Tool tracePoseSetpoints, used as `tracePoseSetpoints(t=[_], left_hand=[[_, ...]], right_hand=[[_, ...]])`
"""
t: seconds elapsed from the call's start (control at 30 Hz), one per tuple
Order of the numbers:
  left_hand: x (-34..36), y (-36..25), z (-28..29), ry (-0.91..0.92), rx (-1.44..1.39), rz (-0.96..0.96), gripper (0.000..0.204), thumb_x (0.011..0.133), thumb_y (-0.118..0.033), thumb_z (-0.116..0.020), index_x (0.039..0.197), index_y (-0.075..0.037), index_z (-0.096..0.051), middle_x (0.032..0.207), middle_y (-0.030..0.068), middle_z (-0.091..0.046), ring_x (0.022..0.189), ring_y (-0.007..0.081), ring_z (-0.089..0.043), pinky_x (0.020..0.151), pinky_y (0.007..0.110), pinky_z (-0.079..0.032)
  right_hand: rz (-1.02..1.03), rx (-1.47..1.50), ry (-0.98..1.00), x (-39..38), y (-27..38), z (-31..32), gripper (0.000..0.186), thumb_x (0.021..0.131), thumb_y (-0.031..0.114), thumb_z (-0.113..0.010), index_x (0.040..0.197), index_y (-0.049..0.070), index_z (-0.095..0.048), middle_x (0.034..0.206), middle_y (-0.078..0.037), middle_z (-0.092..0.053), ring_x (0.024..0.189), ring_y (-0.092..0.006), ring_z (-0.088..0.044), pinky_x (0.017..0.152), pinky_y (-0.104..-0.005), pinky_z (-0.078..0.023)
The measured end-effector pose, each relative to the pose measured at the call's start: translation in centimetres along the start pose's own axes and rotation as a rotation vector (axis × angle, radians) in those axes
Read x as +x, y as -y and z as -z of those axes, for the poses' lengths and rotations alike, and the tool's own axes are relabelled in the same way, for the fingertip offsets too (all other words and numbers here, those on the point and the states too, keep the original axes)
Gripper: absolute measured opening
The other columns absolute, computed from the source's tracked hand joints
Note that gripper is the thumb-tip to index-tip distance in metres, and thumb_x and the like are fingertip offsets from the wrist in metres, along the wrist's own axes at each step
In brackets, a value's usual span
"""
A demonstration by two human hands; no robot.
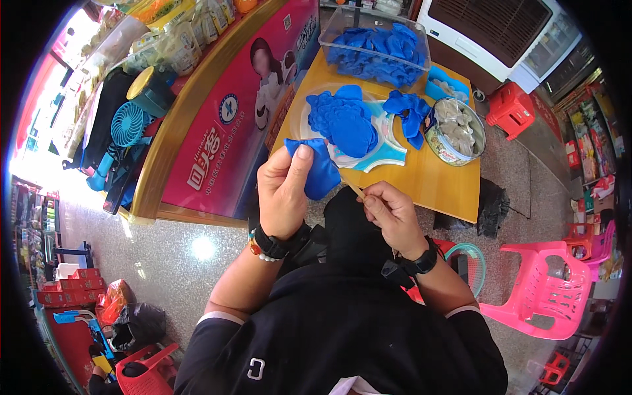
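Note:
My left hand (282, 187) pinches the top edge of a blue cloth piece (318, 172) between thumb and fingers. My right hand (388, 217), fingers curled, holds a thin tan stick (356, 190) that points up-left to the cloth; whether its tip is inside cannot be told. Just beyond, on the wooden table (428, 191), a pile of blue petal-shaped cutouts (342, 122) lies on a white-and-turquoise tray (394, 155). Right of it are crumpled blue pieces (411, 118) and a round tin (454, 151) of pale scraps. Behind stand a clear bin (375, 59) of blue pieces and a small blue container (434, 87).
A wood-edged counter (164, 151) with goods and a blue fan (128, 124) borders the left. At right are a pink chair (540, 289), red stool (510, 108) and air cooler (480, 33). A black bag (141, 322), red chair (148, 375) and part of another person (99, 378) sit lower left.

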State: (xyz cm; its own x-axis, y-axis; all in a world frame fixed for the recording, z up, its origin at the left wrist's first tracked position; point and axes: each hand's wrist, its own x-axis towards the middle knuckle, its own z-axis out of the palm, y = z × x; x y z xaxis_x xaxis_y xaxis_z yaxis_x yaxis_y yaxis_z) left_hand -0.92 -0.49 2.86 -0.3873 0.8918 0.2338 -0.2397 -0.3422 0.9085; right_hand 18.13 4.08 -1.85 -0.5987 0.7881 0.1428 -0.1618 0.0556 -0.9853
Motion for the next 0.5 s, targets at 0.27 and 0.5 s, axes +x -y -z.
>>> tracePoseSetpoints(t=[0.27,0.5], left_hand=[[-0.8,0.9,-1.4,-0.019,-0.072,-0.057,0.021,0.099,-0.018,-0.050,0.090,-0.002,-0.060,0.080,-0.0018,-0.061,0.072,0.0035,-0.054,0.066,0.019,-0.044],[-0.4,2.0,-0.3,0.056,0.044,0.091,0.020,0.096,-0.014,-0.054,0.109,0.000,-0.061,0.092,0.0009,-0.065,0.066,0.0019,-0.051,0.057,0.017,-0.040]], right_hand=[[-0.197,0.471,0.084,-0.6,0.2,-0.7,0.017,0.097,0.016,-0.052,0.092,0.000,-0.057,0.065,0.004,-0.045,0.054,-0.0026,-0.036,0.048,-0.0195,-0.028],[-0.160,0.173,-0.039,-0.5,-0.1,-0.1,0.016,0.097,0.015,-0.053,0.093,0.000,-0.057,0.068,0.003,-0.048,0.057,-0.0035,-0.039,0.051,-0.0192,-0.032]])
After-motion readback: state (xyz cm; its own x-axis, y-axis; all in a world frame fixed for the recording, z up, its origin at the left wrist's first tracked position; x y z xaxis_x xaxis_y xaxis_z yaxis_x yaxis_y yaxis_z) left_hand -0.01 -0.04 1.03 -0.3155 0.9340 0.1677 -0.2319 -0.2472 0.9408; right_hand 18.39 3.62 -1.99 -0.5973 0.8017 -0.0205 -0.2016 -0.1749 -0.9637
